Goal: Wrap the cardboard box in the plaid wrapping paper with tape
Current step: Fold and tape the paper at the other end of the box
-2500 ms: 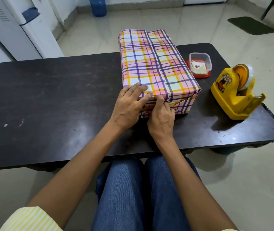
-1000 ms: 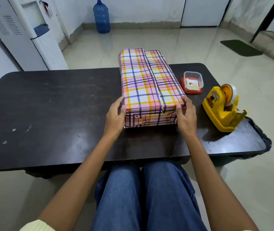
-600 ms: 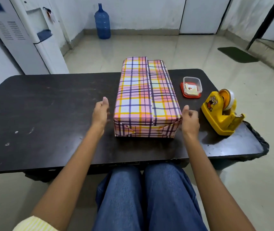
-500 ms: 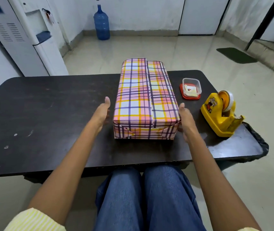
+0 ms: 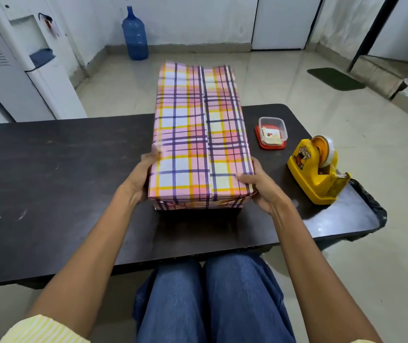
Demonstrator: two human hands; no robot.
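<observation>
At centre frame, a long box (image 5: 199,154), covered all over in pink, yellow and purple plaid wrapping paper (image 5: 180,120), held lengthwise away from the camera above a dark rectangular surface (image 5: 61,181). Near end clear of the surface, with a shadow directly beneath; far end reaching past the surface's far edge in the picture, contact there impossible to tell. Down the middle of the top face, a lengthwise paper seam; on the near end face, folded flaps lying flat.

Left grip (image 5: 140,180) clasping the box's left side near the front corner, palm against the paper, fingertips up at the top edge. Right grip (image 5: 259,188) grasping the right front corner, thumb laid across the top face, the rest of the hand against the right side.

Right of the box, on the surface, a small clear plastic container (image 5: 272,131) sitting on a red lid, pale scraps inside. Lower right of that, a yellow tape dispenser (image 5: 314,174) with a cartoon sticker and a roll of tape, near the surface's right edge. At that edge, a black plastic bag (image 5: 371,206).

Bottom of frame: two legs in blue jeans (image 5: 210,300) below the near edge, and a yellow-striped sleeve (image 5: 41,330) in the lower left corner. Upper left, a white water dispenser (image 5: 24,58); upper centre, a blue water bottle (image 5: 134,35) standing on the tiled floor by the wall; upper right, a dark green mat (image 5: 335,79)
</observation>
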